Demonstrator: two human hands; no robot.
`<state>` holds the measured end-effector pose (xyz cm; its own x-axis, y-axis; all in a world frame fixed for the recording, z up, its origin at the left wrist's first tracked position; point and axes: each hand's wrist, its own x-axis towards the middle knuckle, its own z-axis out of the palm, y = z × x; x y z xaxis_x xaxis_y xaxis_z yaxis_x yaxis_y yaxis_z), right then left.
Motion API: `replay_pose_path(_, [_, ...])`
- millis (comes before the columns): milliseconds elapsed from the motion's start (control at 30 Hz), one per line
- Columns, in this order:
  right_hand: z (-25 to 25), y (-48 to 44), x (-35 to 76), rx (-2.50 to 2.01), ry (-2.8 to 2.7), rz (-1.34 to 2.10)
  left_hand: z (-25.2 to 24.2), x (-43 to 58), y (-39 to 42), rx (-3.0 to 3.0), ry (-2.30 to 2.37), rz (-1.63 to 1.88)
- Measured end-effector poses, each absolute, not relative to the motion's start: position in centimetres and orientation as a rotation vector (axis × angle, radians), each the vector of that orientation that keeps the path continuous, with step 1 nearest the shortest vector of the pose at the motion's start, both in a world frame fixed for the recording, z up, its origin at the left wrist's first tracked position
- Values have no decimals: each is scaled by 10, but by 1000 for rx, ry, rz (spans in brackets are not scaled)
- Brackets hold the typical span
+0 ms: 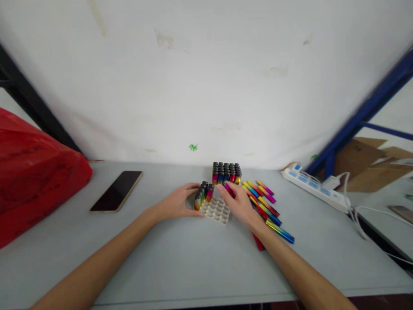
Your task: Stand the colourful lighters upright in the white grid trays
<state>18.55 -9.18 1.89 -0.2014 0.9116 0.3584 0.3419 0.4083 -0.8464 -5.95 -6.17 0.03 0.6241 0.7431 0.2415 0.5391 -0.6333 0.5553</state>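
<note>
A pale tray of oval cells (217, 211) lies on the table. Several lighters (209, 193) with black tops and shiny coloured bodies stand upright in its left and back cells. My left hand (180, 201) curves around the tray's left side, thumb along the front edge and fingers behind the lighters. Over the back right of the tray, my right hand (238, 201) is closed with its fingertips pinched around a shiny purple lighter (228, 188), mostly hidden by the fingers. Beside that hand lie several loose shiny sticks (280, 231) in yellow, red, blue and pink, partly under my forearm.
Behind the tray stands a tight block of lighters (226, 172) near the wall. A phone (116, 191) lies at left, beside a red plastic bag (35, 172). At right are a white power strip (314, 187) with cables and a cardboard box (361, 165) beyond a blue post.
</note>
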Motion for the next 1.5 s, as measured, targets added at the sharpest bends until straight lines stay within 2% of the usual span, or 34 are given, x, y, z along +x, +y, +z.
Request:
replay_pose_path(200, [18,-99,182,-1213,-1885,515,0,-59,-61,2417,1016,638])
replay_pose_path(500, [21,-101,180,-1303,-1973,438,-1,-60,-61,2432,1024,622])
replay_pose_path(667, [22,-101,183,-1203,-2045,454,1,-60,-62,2409,1026,631])
replay_pose_path(900, [29,-104,186,-1182,-2336,169,0,-59,-62,2433,1018,626])
replay_pose_path(1167, [14,-98,182,-1199,-2213,384,0,-60,-62,2429,1003,628])
replay_pose_path(1500, [22,-101,165,-1421,-2391,-103,-1,-60,-61,2434,973,656])
